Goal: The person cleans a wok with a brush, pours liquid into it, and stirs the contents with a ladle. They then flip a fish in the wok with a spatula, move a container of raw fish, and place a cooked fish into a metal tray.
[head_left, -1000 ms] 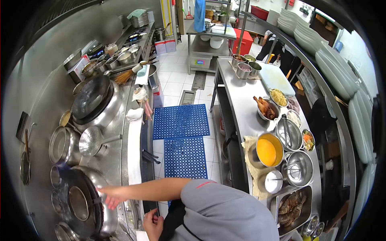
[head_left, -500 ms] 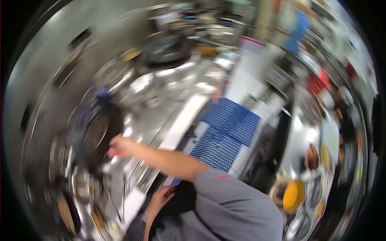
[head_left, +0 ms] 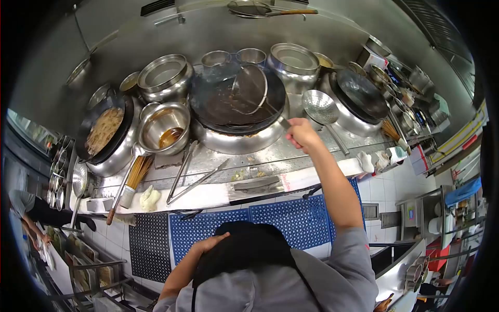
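My right hand is closed around the handle of a mesh strainer. The strainer's round head lies tilted inside a large black wok on the middle burner, with faint smoke above it. Near that hand, a perforated skimmer rests on the steel stovetop, its handle toward me. My left hand is low at my waist against the black apron; it holds nothing that I can see, and its fingers look stretched out, partly hidden.
A wok with brown food stands at left, beside a steel bowl of brown liquid. Tongs and a bamboo brush lie along the front edge. Another wok is at right. Another person stands at far left.
My view has swung round to face the stove squarely, from a blurred sideways angle. The right arm reaches over the stove in both frames; the strainer in that hand now shows clearly.
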Available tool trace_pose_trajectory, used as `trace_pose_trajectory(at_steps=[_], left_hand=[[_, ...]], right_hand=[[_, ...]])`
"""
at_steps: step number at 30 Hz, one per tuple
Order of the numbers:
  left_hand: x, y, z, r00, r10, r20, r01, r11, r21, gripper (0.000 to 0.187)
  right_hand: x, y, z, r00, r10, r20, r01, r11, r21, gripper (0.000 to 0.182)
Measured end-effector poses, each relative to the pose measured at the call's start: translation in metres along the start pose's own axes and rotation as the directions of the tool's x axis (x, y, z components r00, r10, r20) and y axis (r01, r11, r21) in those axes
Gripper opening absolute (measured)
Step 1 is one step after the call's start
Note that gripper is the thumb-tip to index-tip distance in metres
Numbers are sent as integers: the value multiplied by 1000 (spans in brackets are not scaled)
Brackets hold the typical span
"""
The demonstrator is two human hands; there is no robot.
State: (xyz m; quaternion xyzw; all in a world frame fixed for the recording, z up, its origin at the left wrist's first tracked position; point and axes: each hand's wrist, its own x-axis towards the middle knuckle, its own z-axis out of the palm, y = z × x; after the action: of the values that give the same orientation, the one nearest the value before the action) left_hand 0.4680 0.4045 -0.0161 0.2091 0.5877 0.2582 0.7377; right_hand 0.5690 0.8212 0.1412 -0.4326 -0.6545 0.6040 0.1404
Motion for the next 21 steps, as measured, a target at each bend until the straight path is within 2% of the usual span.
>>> trace_pose_trajectory(at_steps=[1,2,3,4,6,8,11,13,14,15,16,19,20,21], left_hand=[[20,-44,-17,995,85,48,-90,989,114,55],[34,-73,-29,988,119,95,-132,981,140,54],[48,-101,-40,978,153,142,-176,971,162,53],[58,-119,-47,973,144,181,-164,981,100,52],[74,-148,-62,979,35,203,-36,999,3,51],[84,-165,-76,968,-174,180,188,980,-67,51],[73,-143,-76,940,-312,139,309,950,42,51],[96,-178,-90,951,-222,215,235,971,-37,50],[103,-189,-95,953,-172,247,197,977,-80,49],[102,-189,-97,964,-143,222,151,988,-18,48],[89,-172,-92,973,-113,199,106,993,44,47],[53,-116,-75,985,-150,82,129,967,218,44],[59,-121,-78,985,-167,40,151,954,258,43],[65,-127,-81,983,-183,-3,175,939,296,43]], right_hand=[[-10,-2,-5,999,-21,-33,21,1000,-8,48],[-20,-5,-10,997,-43,-69,42,999,-15,51],[-26,-6,-14,992,-67,-107,65,998,-22,54],[-30,-4,-16,986,-96,-136,89,994,-59,51],[-34,-1,-20,969,-157,-193,132,982,-136,48],[-8,27,-26,894,-345,-284,214,889,-405,48],[42,74,-21,745,-576,-338,247,708,-662,50],[47,74,-9,784,-462,-414,218,831,-512,51],[37,59,6,863,-262,-431,155,951,-268,51],[28,44,18,919,-59,-389,59,998,-12,51],[23,33,24,960,-2,-279,48,986,157,51],[45,35,41,981,55,-184,11,940,340,46],[57,37,41,996,50,-72,-19,923,386,33],[60,33,45,996,73,-54,-43,902,430,31]])
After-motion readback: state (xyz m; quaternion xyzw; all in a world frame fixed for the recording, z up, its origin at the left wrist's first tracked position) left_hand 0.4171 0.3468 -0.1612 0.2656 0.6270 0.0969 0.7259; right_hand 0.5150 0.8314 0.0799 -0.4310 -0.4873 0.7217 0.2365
